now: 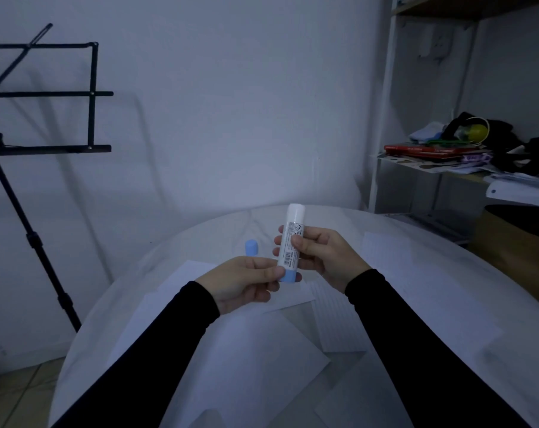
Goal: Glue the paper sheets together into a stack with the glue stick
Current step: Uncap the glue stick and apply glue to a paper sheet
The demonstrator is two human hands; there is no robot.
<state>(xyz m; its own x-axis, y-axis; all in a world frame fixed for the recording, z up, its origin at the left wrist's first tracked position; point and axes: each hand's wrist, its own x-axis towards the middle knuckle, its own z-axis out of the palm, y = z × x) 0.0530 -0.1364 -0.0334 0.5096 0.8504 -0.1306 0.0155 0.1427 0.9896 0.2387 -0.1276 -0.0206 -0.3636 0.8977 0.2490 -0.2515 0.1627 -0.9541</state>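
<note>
The round table (pixel 447 304) fills the lower half of my view, draped in a pale cloth, with a white wall behind it. To my left stands a black music stand (pixel 45 94) on its tripod leg. To my right is a white shelf unit (pixel 385 118) with a heap of books, papers and dark cloth on one shelf.

Paper sheets (pixel 246 350) lie scattered over the table in front of me, overlapping loosely rather than stacked; one lined sheet (pixel 333 319) lies just right of the plain ones, and another (pixel 385 248) sits farther right, apart from the rest.

My arms come in from the bottom in black sleeves (pixel 416 335), meeting above the papers. My right hand (pixel 323 254) grips the glue stick (pixel 288 242) round its white body, fingers curled about it and thumb across the label, holding it nearly upright in the air above the sheets. My left hand (pixel 246 281) pinches the light blue base of the stick between thumb and fingertips.

The stick's top end is uncovered. Its light blue cap (pixel 251 248) stands upright on the cloth, just left of my hands and beyond the papers.
</note>
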